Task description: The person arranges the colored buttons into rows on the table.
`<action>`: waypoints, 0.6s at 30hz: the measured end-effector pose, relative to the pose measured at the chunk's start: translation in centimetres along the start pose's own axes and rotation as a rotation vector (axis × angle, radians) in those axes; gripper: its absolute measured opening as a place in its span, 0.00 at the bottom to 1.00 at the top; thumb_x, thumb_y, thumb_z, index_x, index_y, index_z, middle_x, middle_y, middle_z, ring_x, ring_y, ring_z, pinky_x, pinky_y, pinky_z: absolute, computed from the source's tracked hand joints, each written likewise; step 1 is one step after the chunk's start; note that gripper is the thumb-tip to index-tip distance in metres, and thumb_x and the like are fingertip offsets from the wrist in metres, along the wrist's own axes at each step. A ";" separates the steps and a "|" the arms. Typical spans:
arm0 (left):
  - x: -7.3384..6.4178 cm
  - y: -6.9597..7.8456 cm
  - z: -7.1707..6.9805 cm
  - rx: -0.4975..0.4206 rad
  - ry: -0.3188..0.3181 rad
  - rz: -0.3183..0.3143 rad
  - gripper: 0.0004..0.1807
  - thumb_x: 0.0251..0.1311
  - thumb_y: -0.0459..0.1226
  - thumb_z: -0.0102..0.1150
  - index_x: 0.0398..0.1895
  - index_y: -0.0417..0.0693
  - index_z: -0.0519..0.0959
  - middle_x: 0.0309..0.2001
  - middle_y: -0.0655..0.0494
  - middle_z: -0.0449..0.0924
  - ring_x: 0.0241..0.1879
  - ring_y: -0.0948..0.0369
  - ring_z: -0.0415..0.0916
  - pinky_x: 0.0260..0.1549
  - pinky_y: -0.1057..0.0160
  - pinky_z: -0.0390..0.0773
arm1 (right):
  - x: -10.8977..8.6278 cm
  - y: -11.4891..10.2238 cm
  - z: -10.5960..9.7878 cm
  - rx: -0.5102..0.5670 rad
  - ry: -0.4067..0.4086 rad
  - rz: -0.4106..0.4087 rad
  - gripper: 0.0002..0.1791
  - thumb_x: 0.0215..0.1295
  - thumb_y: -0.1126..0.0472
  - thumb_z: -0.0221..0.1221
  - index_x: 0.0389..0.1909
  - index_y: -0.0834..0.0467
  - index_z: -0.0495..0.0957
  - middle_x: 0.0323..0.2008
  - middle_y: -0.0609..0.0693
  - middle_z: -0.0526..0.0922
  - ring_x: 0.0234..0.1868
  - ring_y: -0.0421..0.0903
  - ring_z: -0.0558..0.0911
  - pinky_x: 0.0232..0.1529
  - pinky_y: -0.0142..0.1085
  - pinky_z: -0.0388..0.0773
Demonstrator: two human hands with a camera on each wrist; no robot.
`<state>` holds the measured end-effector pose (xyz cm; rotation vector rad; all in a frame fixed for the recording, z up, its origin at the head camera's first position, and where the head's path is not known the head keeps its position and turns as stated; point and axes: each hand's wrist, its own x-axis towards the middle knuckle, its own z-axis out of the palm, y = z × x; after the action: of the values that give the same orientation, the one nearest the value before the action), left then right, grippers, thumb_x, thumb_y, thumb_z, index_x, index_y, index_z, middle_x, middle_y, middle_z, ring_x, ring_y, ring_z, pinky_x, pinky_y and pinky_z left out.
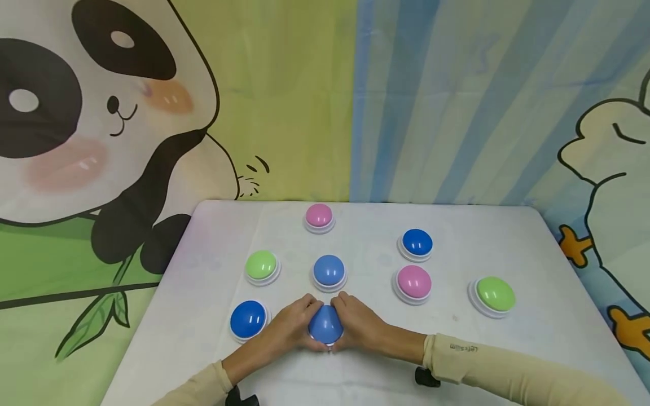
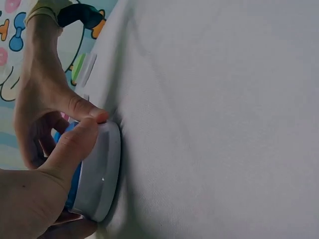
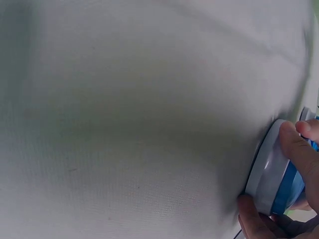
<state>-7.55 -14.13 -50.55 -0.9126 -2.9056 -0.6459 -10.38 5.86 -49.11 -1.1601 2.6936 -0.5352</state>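
Note:
Both hands hold one light blue dome push button (image 1: 325, 325) with a white base at the front middle of the table. My left hand (image 1: 293, 326) grips its left side and my right hand (image 1: 359, 322) its right side. Their thumbs come close together at the near edge. In the left wrist view, the left hand (image 2: 35, 199) curls round the white base, the right hand (image 2: 42, 94) beyond it. Seen from the right wrist, the button (image 3: 274, 174) sits between the right thumb (image 3: 294, 142) and fingers low on the base. A darker blue button (image 1: 247, 320) stands just left of the left hand.
Behind the hands stand another light blue button (image 1: 329, 270), green ones (image 1: 261, 265) (image 1: 496, 294), pink ones (image 1: 319, 216) (image 1: 413, 282) and a dark blue one (image 1: 417, 242). The table (image 1: 548, 349) has a white cloth. A cartoon curtain (image 1: 284, 101) hangs behind it.

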 end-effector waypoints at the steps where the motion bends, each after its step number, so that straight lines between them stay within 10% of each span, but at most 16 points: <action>1: 0.0 0.1 0.2 0.002 0.011 0.003 0.46 0.32 0.58 0.78 0.53 0.39 0.76 0.45 0.54 0.76 0.42 0.64 0.78 0.44 0.67 0.84 | -0.1 0.1 0.0 -0.005 -0.005 0.004 0.43 0.34 0.43 0.79 0.48 0.62 0.70 0.37 0.48 0.71 0.38 0.41 0.72 0.42 0.31 0.79; 18: -0.1 0.6 0.3 0.031 0.012 -0.023 0.45 0.34 0.58 0.78 0.53 0.41 0.75 0.46 0.54 0.76 0.42 0.64 0.77 0.44 0.68 0.83 | -0.1 0.2 0.2 -0.014 -0.025 0.011 0.45 0.33 0.43 0.79 0.48 0.62 0.69 0.37 0.49 0.70 0.36 0.40 0.72 0.41 0.32 0.80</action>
<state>-7.10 -13.64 -50.60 -0.8699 -2.9109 -0.6033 -10.38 5.98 -49.38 -1.1468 2.6858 -0.4980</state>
